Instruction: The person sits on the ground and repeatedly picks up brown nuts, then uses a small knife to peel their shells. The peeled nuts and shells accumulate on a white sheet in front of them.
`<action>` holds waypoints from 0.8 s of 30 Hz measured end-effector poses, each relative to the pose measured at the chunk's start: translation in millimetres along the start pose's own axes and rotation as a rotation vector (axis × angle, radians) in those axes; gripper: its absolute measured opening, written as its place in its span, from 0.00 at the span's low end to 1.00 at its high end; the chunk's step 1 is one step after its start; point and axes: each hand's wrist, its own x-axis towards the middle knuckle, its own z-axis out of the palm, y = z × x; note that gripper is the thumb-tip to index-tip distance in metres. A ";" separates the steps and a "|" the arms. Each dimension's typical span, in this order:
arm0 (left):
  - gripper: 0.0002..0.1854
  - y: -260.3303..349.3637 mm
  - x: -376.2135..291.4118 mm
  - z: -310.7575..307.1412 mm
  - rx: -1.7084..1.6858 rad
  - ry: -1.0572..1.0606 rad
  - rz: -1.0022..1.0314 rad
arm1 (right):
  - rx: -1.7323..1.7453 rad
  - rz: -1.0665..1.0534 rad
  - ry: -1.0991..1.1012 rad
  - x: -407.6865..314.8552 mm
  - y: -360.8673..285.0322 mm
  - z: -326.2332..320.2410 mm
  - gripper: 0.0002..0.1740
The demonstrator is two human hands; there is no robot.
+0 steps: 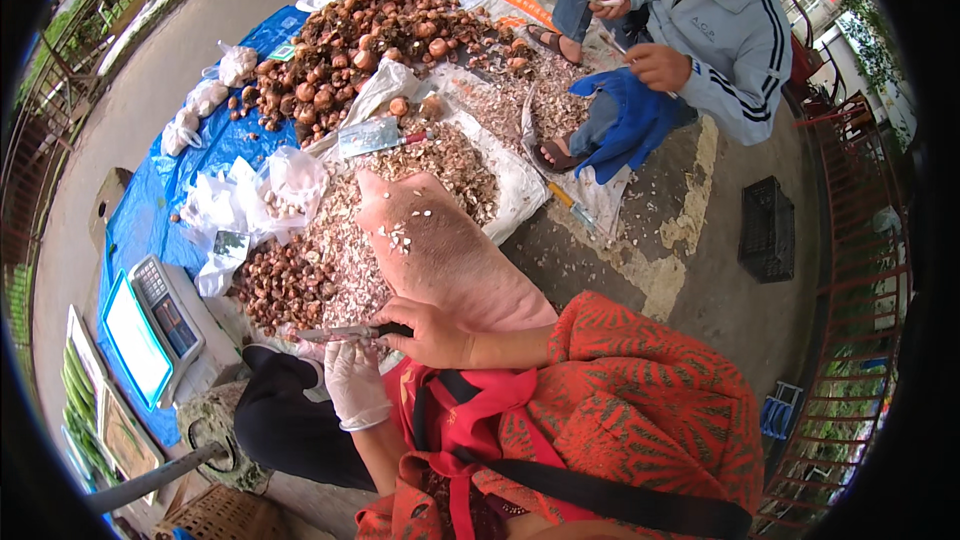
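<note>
My right hand, bare, grips the black handle of a knife. The blade points left, just above the fingertips of my left hand, which wears a thin white glove. Those fingertips pinch a small corm, mostly hidden by fingers and knife. Beyond the blade lies a heap of small brown corms, seemingly taro. Pale peel scraps spread beside it. More scraps dot the pink cloth stretched out in front of my right hand.
A large corm pile covers part of a blue tarp. White plastic bags and a digital scale stand left. A cleaver lies on scraps. Opposite, a seated person holds a tool. A black crate sits right.
</note>
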 end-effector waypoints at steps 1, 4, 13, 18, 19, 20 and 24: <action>0.15 0.1 0.6 -4.4 0.005 0.002 0.006 | 0.012 0.014 -0.016 -0.4 1.2 2.6 0.16; 0.14 7.4 1.7 -8.3 0.078 0.030 -0.015 | 0.072 0.113 -0.020 3.0 -2.0 3.8 0.13; 0.16 8.0 2.0 5.4 -0.132 0.001 -0.059 | 0.239 0.262 0.068 8.1 4.2 3.9 0.11; 0.16 2.9 -2.4 -1.5 -0.167 0.014 -0.016 | -0.012 -0.119 -0.014 18.1 -11.3 0.5 0.12; 0.16 4.0 -2.9 0.2 -0.153 0.007 -0.034 | -0.034 -0.068 0.011 18.6 -6.6 -0.2 0.12; 0.15 6.0 -4.3 3.1 -0.139 -0.001 -0.052 | -0.055 -0.017 0.036 18.2 2.5 -0.8 0.12; 0.16 12.9 -7.3 7.7 -0.111 -0.019 -0.054 | 0.014 0.069 0.055 18.3 5.4 -3.1 0.12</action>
